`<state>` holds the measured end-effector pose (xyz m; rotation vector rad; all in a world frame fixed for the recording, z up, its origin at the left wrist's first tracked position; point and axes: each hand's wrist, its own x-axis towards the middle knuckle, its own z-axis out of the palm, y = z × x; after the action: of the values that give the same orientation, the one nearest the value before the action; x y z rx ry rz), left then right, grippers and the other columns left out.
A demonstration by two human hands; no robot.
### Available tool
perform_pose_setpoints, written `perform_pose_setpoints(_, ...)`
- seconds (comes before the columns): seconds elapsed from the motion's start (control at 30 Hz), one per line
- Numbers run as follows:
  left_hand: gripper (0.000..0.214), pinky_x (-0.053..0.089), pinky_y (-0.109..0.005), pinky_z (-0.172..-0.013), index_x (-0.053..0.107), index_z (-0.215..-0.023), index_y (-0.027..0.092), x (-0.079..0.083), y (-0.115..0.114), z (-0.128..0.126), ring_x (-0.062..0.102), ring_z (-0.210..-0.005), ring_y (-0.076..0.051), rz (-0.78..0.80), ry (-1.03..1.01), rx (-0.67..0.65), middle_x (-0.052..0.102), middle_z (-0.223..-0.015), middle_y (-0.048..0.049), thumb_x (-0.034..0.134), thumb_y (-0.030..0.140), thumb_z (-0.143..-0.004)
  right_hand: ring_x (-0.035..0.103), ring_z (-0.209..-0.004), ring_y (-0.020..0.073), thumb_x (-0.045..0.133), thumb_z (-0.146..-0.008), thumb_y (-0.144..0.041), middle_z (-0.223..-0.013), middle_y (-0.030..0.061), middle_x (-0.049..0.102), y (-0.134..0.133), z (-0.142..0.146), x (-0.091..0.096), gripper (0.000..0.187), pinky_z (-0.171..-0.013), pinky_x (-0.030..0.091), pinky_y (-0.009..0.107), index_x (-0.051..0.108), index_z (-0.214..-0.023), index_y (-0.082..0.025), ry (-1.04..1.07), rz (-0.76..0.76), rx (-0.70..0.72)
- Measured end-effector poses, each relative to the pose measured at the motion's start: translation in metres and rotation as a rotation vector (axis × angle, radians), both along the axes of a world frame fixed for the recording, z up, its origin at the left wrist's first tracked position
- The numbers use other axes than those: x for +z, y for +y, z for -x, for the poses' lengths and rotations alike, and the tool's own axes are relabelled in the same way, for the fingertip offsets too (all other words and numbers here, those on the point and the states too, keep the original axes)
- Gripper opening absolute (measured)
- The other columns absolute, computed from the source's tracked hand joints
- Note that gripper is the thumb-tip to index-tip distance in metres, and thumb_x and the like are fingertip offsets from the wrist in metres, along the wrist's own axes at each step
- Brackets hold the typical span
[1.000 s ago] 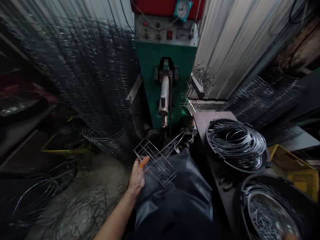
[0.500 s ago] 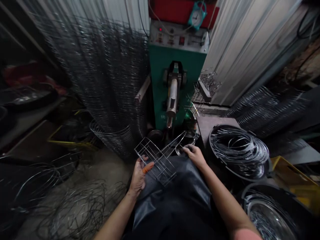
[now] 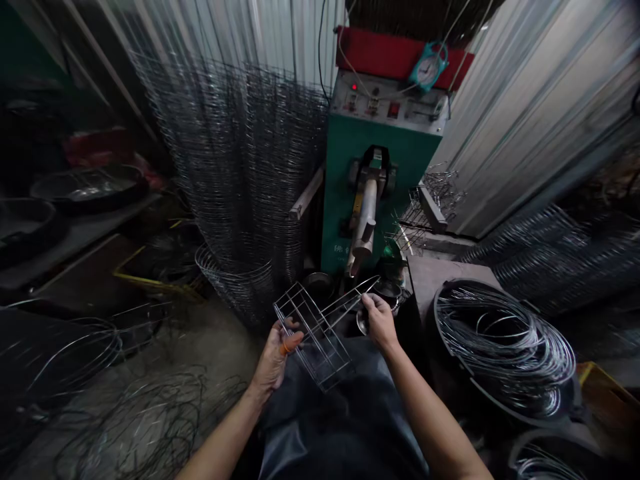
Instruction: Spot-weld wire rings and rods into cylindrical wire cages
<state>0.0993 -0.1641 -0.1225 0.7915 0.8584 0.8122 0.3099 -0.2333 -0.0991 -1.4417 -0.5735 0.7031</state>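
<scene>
A bent wire grid rack (image 3: 320,333) is held over my lap, which is covered by a dark apron (image 3: 340,413). My left hand (image 3: 277,353) grips the rack's left side, with an orange cover on the thumb. My right hand (image 3: 379,320) is closed on the rack's right end, where its long wires reach out. Straight ahead stands a green machine (image 3: 373,180) with a metal arm (image 3: 364,223) pointing down toward the rack.
A tall stack of wire mesh (image 3: 240,180) rises at left of the machine. A black tub of wire rings (image 3: 505,347) sits at right. Loose wire (image 3: 150,427) lies on the floor at left. More wire racks (image 3: 425,207) are piled behind the machine's right side.
My right hand came into view from the right and took hold of the rack's right end. The view swung left and upward; the left hand kept its grip.
</scene>
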Motion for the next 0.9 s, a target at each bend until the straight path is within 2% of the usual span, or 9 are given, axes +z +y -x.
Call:
perform_pose_setpoints(0.13,0.045,0.047,-0.03,-0.069,0.051,-0.091,0.022,-0.003,0.009,-0.001,0.049,-0.105,-0.023,0.039,0.014,-0.027,0.051,-0.104,-0.0028,0.075,0.032,-0.055,0.043,-0.047,0.0079,0.061,-0.073,-0.047,-0.054,-0.0047,0.049,0.011,-0.001,-0.004,0.031,-0.047,0.033,0.02,0.054,-0.067,-0.018,0.075,-0.074,0.003)
perform_pose_setpoints(0.37,0.047,0.046,-0.029,-0.07,0.05,-0.092,0.022,-0.008,0.019,-0.004,0.051,-0.101,-0.02,-0.02,0.057,-0.034,0.052,-0.1,-0.0015,0.076,0.03,-0.053,0.043,-0.048,0.0074,0.063,-0.072,-0.044,-0.054,-0.005,0.048,0.02,-0.004,-0.012,0.029,-0.048,0.035,0.02,0.053,-0.064,-0.018,0.153,-0.122,-0.009)
perform_pose_setpoints(0.53,0.046,0.047,-0.03,-0.068,0.05,-0.092,0.022,-0.003,0.021,-0.008,0.053,-0.097,-0.02,0.048,0.07,-0.046,0.053,-0.094,-0.0016,0.075,0.033,-0.054,0.042,-0.046,0.0067,0.065,-0.07,-0.044,-0.053,-0.0057,0.047,0.026,-0.008,-0.012,0.029,-0.046,0.034,0.019,0.051,-0.064,-0.018,0.191,-0.146,-0.017)
perform_pose_setpoints(0.7,0.045,0.045,-0.025,-0.061,0.05,-0.089,0.022,0.001,0.023,-0.015,0.054,-0.082,-0.015,0.029,0.064,-0.022,0.052,-0.085,0.0017,0.075,0.033,-0.053,0.043,-0.046,0.0064,0.067,-0.067,-0.044,-0.054,-0.0057,0.047,0.035,-0.013,-0.009,0.03,-0.044,0.035,0.019,0.052,-0.064,-0.018,0.199,-0.14,-0.034)
perform_pose_setpoints(0.9,0.043,0.044,-0.023,-0.057,0.048,-0.084,0.021,0.015,0.026,-0.019,0.054,-0.074,-0.014,0.051,0.097,-0.021,0.052,-0.078,0.0023,0.075,0.034,-0.053,0.042,-0.046,0.0066,0.068,-0.064,-0.046,-0.054,-0.0049,0.048,0.047,-0.021,-0.005,0.031,-0.043,0.035,0.019,0.054,-0.063,-0.017,0.191,-0.107,-0.041)
